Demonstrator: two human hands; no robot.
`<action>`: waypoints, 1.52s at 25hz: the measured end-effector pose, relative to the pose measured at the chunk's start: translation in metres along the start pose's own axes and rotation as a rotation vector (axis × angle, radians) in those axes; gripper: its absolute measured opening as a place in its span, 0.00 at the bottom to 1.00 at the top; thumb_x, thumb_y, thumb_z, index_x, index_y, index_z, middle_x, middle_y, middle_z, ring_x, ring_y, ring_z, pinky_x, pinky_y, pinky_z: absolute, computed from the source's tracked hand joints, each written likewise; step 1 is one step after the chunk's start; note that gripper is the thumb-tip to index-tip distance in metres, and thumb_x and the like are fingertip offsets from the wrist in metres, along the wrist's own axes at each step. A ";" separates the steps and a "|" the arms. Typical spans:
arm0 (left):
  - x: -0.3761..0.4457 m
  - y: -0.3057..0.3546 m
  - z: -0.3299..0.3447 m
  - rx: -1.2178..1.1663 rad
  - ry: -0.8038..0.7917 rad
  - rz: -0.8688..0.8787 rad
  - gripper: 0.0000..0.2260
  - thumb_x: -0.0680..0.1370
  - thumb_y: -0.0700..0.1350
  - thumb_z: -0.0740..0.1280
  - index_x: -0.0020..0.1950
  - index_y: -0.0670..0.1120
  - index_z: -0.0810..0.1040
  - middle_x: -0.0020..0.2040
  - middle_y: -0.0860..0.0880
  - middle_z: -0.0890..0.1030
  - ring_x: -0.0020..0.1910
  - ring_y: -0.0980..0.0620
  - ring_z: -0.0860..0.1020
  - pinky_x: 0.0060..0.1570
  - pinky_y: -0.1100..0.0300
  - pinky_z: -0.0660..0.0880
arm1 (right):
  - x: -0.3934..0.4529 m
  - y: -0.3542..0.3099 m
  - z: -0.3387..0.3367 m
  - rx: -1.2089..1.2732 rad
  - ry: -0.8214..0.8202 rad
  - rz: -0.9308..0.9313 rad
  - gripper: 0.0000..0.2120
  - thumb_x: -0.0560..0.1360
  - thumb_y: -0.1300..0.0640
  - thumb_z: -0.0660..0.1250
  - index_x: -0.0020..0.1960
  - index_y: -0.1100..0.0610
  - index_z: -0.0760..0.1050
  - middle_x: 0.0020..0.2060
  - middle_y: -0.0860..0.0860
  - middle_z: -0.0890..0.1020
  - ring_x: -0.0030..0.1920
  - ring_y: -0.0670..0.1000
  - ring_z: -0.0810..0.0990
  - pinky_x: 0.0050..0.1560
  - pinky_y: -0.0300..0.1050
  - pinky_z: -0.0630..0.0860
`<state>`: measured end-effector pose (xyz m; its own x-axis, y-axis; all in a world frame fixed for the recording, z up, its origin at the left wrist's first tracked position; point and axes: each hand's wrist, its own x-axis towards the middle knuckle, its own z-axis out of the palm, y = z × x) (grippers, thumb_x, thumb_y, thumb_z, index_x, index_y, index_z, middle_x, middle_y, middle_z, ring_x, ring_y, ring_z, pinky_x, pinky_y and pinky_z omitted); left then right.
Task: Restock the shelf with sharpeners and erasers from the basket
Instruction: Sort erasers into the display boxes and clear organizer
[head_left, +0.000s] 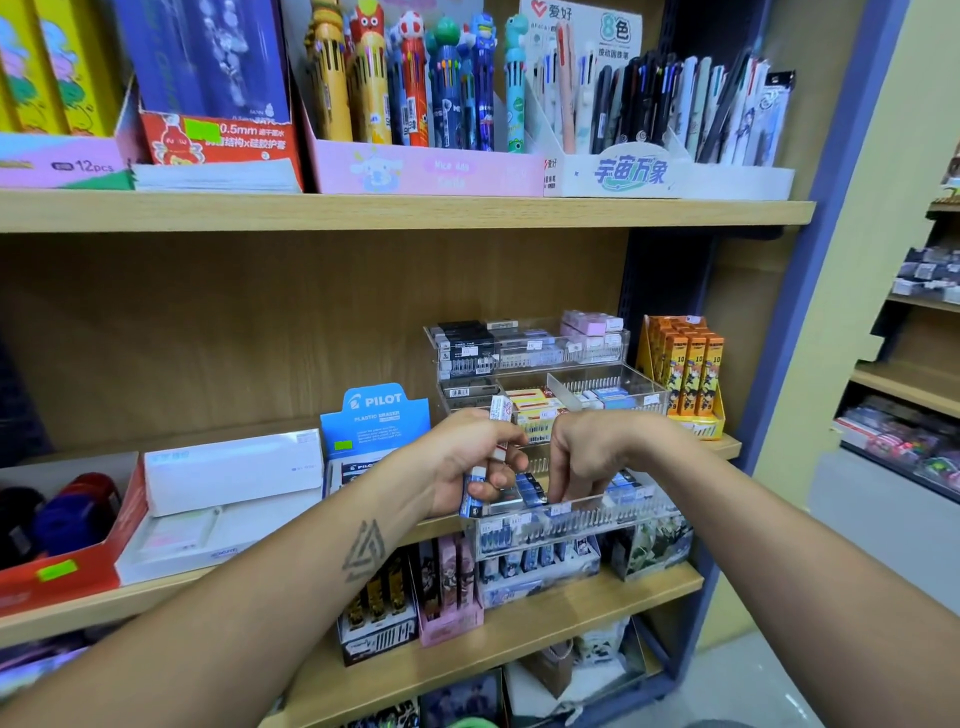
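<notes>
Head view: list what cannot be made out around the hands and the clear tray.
- Basket: not in the frame.
- Right hand fingertips: dip behind erasers in the clear tray; grip unclear.
- Erasers in the left hand: fingers cover them; count unclear.
- Tray price labels: too small to read.

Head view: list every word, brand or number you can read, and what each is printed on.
"PILOT", "PLASTIC ERASER": blue eraser display card.
"12pcs": pink box.
"0.5mm": red pen box.
"8色", "爱好": white pen display header.
"宇宙万象": white pen display front.
"10": orange boxes.
Too small or blurred: price labels on the clear acrylic trays, the erasers in the left hand, pink box front.
</notes>
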<state>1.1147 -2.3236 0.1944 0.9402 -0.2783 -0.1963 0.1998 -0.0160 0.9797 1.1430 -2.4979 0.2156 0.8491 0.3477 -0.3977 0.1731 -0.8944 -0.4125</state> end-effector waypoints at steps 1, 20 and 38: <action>0.000 0.000 0.001 -0.004 -0.006 0.001 0.00 0.80 0.37 0.63 0.50 0.41 0.73 0.33 0.42 0.76 0.24 0.52 0.65 0.20 0.69 0.55 | 0.001 -0.001 0.001 0.011 0.005 0.018 0.08 0.72 0.70 0.73 0.51 0.65 0.84 0.41 0.57 0.86 0.38 0.52 0.86 0.41 0.42 0.83; -0.003 -0.006 0.005 -0.017 -0.056 -0.006 0.03 0.80 0.38 0.61 0.49 0.39 0.72 0.34 0.42 0.75 0.24 0.52 0.65 0.19 0.69 0.55 | 0.017 -0.013 0.022 -0.067 0.068 0.055 0.14 0.73 0.71 0.69 0.56 0.61 0.73 0.49 0.58 0.77 0.44 0.57 0.84 0.39 0.47 0.84; -0.001 0.004 -0.001 0.007 0.097 0.068 0.08 0.77 0.31 0.68 0.55 0.35 0.79 0.36 0.42 0.78 0.24 0.55 0.67 0.18 0.69 0.58 | -0.027 0.014 0.004 0.440 0.448 -0.385 0.17 0.64 0.68 0.80 0.47 0.53 0.82 0.50 0.50 0.83 0.52 0.52 0.82 0.52 0.54 0.82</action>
<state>1.1143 -2.3226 0.1989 0.9740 -0.1844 -0.1317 0.1326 -0.0071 0.9911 1.1207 -2.5187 0.2172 0.9074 0.3816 0.1760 0.3638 -0.5038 -0.7835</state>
